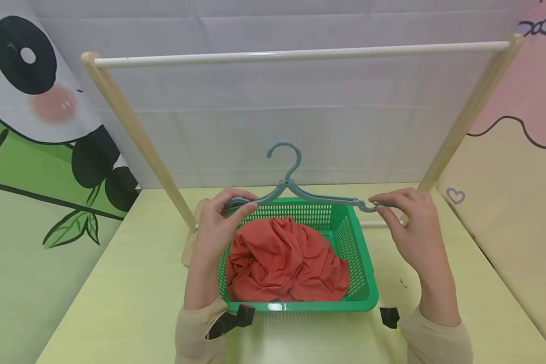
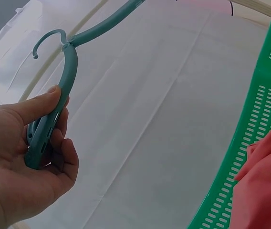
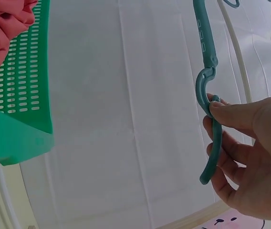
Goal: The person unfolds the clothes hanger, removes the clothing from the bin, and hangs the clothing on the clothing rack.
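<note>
- The teal hanger [image 1: 300,194] is held level in the air just above the far rim of the green basket [image 1: 364,273], hook upward, with one hand at each tip so that it stays balanced and spread to its full width.
- The left hand [image 1: 218,222] grips the hanger's left tip, above the basket's far left corner. In the left wrist view the thumb lies along the top of the arm and the fingers [image 2: 61,157] curl under it, which clamps that end firmly.
- The right hand [image 1: 414,227] is past the basket's far right corner and pinches the right tip. In the right wrist view the thumb presses just below a hinge-like joint in the arm, with the fingers [image 3: 226,157] curled behind it.
- A crumpled red-orange garment [image 1: 284,263] fills the basket directly under the hanger, close at hand.
- The wooden drying rack [image 1: 300,53] stands behind the basket; its top rail is well above the hanger's hook and bare.
</note>
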{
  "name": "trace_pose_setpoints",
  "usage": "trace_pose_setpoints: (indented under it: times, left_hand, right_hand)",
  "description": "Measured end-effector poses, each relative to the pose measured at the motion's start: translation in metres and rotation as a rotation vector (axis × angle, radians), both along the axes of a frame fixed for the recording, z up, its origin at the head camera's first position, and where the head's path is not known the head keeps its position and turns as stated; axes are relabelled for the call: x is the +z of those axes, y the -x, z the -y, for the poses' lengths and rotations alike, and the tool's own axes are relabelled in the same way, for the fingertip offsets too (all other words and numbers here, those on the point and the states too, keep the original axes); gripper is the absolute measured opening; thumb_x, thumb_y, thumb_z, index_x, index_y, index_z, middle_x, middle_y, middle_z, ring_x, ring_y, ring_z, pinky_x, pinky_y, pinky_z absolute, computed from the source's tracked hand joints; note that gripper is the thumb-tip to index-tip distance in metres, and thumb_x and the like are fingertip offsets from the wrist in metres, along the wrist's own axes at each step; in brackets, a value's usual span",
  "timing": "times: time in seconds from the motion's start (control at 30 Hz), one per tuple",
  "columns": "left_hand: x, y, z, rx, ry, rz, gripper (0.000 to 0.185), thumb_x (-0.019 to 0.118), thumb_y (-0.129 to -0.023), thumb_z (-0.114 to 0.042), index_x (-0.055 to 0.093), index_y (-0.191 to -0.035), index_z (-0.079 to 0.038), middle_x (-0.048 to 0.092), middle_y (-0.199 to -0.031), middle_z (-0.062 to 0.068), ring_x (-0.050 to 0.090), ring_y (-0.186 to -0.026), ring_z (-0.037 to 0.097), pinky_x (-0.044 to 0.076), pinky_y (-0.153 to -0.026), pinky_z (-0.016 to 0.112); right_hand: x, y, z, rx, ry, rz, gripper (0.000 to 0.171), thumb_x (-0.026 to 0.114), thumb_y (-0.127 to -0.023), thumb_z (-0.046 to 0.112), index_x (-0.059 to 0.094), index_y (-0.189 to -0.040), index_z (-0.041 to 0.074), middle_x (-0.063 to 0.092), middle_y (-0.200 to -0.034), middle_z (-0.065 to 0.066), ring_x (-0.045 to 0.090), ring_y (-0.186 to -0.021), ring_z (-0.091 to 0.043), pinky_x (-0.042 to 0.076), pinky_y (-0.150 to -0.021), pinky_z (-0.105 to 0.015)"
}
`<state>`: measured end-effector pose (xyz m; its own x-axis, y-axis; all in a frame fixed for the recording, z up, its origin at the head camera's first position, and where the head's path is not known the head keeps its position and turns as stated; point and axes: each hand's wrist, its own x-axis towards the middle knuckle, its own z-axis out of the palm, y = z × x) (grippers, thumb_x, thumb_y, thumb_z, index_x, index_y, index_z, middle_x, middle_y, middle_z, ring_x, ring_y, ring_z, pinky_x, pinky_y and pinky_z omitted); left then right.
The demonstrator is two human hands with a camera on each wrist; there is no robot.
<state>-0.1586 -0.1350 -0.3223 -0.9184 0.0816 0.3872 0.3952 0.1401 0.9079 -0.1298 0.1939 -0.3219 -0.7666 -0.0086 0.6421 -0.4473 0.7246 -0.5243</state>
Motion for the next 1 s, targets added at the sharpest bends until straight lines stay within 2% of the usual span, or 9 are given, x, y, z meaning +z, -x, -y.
trace_pose_setpoints:
  times: [0.13, 0.4, 0.6, 0.8, 0.9, 1.0]
  left_hand:
    - [-0.001, 0.000, 0.001, -0.012, 0.007, 0.001, 0.018, 0.068, -0.085, -0.015, 0.067, -0.101, -0.006, 0.063, -0.095, -0.001, 0.064, -0.083, 0.013, 0.052, -0.076, 0.023]
    - [-0.003, 0.002, 0.005, -0.092, 0.027, -0.052, 0.017, 0.063, -0.089, -0.013, 0.062, -0.102, -0.003, 0.061, -0.092, -0.002, 0.060, -0.083, 0.011, 0.049, -0.075, 0.023]
    - [-0.004, 0.005, 0.007, -0.079, 0.041, -0.074, 0.013, 0.061, -0.090, -0.012, 0.061, -0.099, -0.002, 0.059, -0.091, -0.002, 0.056, -0.081, 0.011, 0.047, -0.074, 0.022]
    - [-0.005, 0.006, 0.010, -0.021, 0.098, -0.136, 0.012, 0.061, -0.090, -0.010, 0.064, -0.100, -0.004, 0.064, -0.095, 0.004, 0.060, -0.087, 0.008, 0.048, -0.080, 0.020]
    - [-0.006, 0.006, 0.011, 0.055, 0.182, -0.185, 0.011, 0.064, -0.088, -0.013, 0.068, -0.098, -0.009, 0.066, -0.095, 0.006, 0.059, -0.089, 0.007, 0.048, -0.082, 0.022]
    - [-0.007, 0.005, 0.011, 0.117, 0.234, -0.192, 0.010, 0.066, -0.087, -0.016, 0.071, -0.095, -0.013, 0.063, -0.096, 0.004, 0.055, -0.091, 0.009, 0.046, -0.082, 0.026]
  right_hand:
    - [0.001, -0.001, 0.002, -0.006, 0.002, 0.020, 0.017, 0.067, -0.081, -0.004, 0.072, -0.091, 0.008, 0.065, -0.091, -0.011, 0.040, -0.087, -0.021, 0.025, -0.075, -0.039]
    - [0.001, -0.003, 0.002, -0.044, -0.007, 0.040, 0.013, 0.067, -0.081, -0.002, 0.071, -0.089, 0.008, 0.065, -0.091, -0.012, 0.041, -0.091, -0.027, 0.023, -0.075, -0.044]
    - [0.002, -0.004, 0.003, -0.055, -0.008, 0.074, 0.012, 0.067, -0.082, 0.001, 0.071, -0.090, 0.009, 0.064, -0.093, -0.012, 0.040, -0.095, -0.029, 0.022, -0.074, -0.044]
    - [0.002, -0.005, 0.004, -0.059, -0.018, 0.067, 0.013, 0.067, -0.081, -0.001, 0.071, -0.090, 0.008, 0.065, -0.092, -0.013, 0.040, -0.092, -0.027, 0.022, -0.073, -0.042]
    - [0.001, -0.005, 0.003, -0.062, -0.016, 0.067, 0.013, 0.068, -0.081, -0.001, 0.071, -0.089, 0.008, 0.065, -0.092, -0.012, 0.039, -0.090, -0.026, 0.022, -0.072, -0.041]
    - [0.001, -0.006, 0.003, -0.071, -0.017, 0.064, 0.012, 0.068, -0.081, -0.001, 0.071, -0.088, 0.008, 0.064, -0.090, -0.012, 0.039, -0.087, -0.025, 0.022, -0.071, -0.040]
